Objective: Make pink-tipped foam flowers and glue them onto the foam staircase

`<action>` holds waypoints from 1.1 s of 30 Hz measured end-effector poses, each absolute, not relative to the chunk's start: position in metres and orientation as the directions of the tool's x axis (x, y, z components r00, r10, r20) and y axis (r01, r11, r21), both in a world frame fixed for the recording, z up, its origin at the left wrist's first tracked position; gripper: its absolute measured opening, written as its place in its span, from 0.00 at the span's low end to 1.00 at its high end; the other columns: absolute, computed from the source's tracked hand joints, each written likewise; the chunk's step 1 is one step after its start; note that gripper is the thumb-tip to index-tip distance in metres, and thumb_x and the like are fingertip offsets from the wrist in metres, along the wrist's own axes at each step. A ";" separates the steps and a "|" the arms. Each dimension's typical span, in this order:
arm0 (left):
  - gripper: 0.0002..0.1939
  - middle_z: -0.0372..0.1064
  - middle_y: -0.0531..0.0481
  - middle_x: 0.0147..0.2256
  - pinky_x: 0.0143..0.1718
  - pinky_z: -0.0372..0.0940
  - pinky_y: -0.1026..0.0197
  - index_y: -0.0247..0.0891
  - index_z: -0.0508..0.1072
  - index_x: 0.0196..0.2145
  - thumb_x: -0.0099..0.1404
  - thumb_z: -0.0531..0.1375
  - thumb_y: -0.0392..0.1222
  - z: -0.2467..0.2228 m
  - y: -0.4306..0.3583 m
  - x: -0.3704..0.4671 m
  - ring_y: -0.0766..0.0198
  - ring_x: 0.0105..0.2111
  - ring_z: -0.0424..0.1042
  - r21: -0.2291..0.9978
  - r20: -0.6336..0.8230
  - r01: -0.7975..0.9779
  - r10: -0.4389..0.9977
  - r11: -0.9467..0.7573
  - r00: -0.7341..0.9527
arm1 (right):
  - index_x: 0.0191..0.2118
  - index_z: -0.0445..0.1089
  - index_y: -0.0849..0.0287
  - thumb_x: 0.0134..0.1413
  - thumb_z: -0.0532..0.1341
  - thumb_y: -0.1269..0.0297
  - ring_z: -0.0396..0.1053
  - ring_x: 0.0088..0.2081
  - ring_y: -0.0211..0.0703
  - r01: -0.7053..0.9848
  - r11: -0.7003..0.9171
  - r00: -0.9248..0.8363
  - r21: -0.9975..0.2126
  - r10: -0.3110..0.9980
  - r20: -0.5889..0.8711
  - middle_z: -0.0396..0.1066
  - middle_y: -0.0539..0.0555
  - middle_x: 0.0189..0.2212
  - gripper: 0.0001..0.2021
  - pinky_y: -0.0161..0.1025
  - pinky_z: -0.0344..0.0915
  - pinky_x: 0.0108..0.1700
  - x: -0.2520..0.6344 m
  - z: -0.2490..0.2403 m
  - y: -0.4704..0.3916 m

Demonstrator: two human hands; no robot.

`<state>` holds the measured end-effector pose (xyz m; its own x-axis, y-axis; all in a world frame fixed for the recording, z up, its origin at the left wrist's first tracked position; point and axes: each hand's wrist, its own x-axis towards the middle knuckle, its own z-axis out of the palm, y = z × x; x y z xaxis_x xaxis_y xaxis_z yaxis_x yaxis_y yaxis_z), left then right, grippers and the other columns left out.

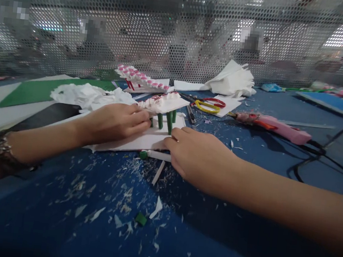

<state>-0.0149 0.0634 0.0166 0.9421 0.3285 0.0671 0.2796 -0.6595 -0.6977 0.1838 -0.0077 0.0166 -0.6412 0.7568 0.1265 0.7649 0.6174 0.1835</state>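
A small model stands on a white board [130, 143]: green posts [169, 122] under a white roof piece [169, 103] with red-and-white trim. My left hand [118, 123] is at the roof's left side, its fingers bent and closed around the model's edge; the fingertips are partly hidden. At the foot of the front post is my right hand [197, 156], with thumb and fingers pinched together near the post's base. Whether it grips the post is unclear. Just in front of the board lies a white stick [159, 156] beside a small green piece [143, 154].
Behind are a pink-dotted roof model [143, 78], crumpled white paper [92, 95], yellow-and-red scissors [207, 105] and a cutter [190, 114]. A pink glue gun [287, 130] with black cables lies right. Green sheet [49, 91] sits left; scraps litter the blue table [94, 218].
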 end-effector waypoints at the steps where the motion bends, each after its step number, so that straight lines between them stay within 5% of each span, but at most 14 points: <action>1: 0.16 0.66 0.40 0.41 0.33 0.63 0.56 0.33 0.66 0.38 0.65 0.40 0.30 0.015 0.064 -0.016 0.58 0.36 0.66 -0.664 0.111 0.328 0.346 -0.672 0.932 | 0.39 0.67 0.64 0.50 0.52 0.74 0.66 0.35 0.48 0.762 0.622 -0.645 0.180 0.752 0.131 0.67 0.58 0.33 0.11 0.36 0.55 0.23 0.184 0.016 -0.007; 7: 0.15 0.56 0.36 0.47 0.41 0.62 0.55 0.31 0.57 0.45 0.62 0.50 0.41 0.005 0.074 -0.021 0.55 0.46 0.59 -0.273 0.456 0.658 0.508 -0.701 0.730 | 0.35 0.66 0.64 0.50 0.52 0.73 0.65 0.35 0.47 0.755 0.634 -0.655 0.167 0.743 0.141 0.66 0.58 0.32 0.08 0.36 0.54 0.23 0.186 0.015 -0.004; 11: 0.23 0.59 0.39 0.44 0.43 0.59 0.52 0.31 0.54 0.47 0.57 0.52 0.47 0.003 0.081 -0.019 0.53 0.44 0.60 -0.151 0.462 0.720 0.595 -0.678 0.657 | 0.34 0.66 0.64 0.49 0.52 0.74 0.65 0.34 0.47 0.754 0.636 -0.656 0.167 0.744 0.129 0.66 0.58 0.31 0.08 0.35 0.52 0.23 0.185 0.015 -0.005; 16: 0.18 0.60 0.44 0.43 0.44 0.59 0.53 0.39 0.57 0.44 0.55 0.52 0.44 0.003 0.087 -0.022 0.54 0.43 0.61 -0.045 0.430 0.708 0.627 -0.704 0.650 | 0.34 0.66 0.63 0.48 0.52 0.74 0.65 0.34 0.46 0.753 0.632 -0.657 0.184 0.740 0.142 0.65 0.57 0.32 0.08 0.34 0.50 0.22 0.185 0.014 -0.005; 24: 0.21 0.59 0.41 0.44 0.38 0.61 0.56 0.32 0.59 0.44 0.56 0.51 0.49 0.012 0.083 -0.016 0.55 0.39 0.64 -0.181 0.336 0.765 0.692 -0.619 0.639 | 0.36 0.65 0.63 0.49 0.51 0.75 0.64 0.35 0.46 0.756 0.619 -0.650 0.214 0.748 0.132 0.65 0.57 0.33 0.09 0.34 0.52 0.23 0.184 0.013 -0.005; 33: 0.19 0.56 0.41 0.45 0.37 0.61 0.58 0.31 0.59 0.44 0.59 0.49 0.46 0.013 0.076 -0.010 0.57 0.38 0.64 -0.097 0.318 0.796 0.740 -0.597 0.593 | 0.37 0.65 0.63 0.50 0.51 0.75 0.64 0.37 0.48 0.766 0.604 -0.636 0.220 0.760 0.131 0.65 0.57 0.34 0.09 0.37 0.57 0.26 0.183 0.014 -0.009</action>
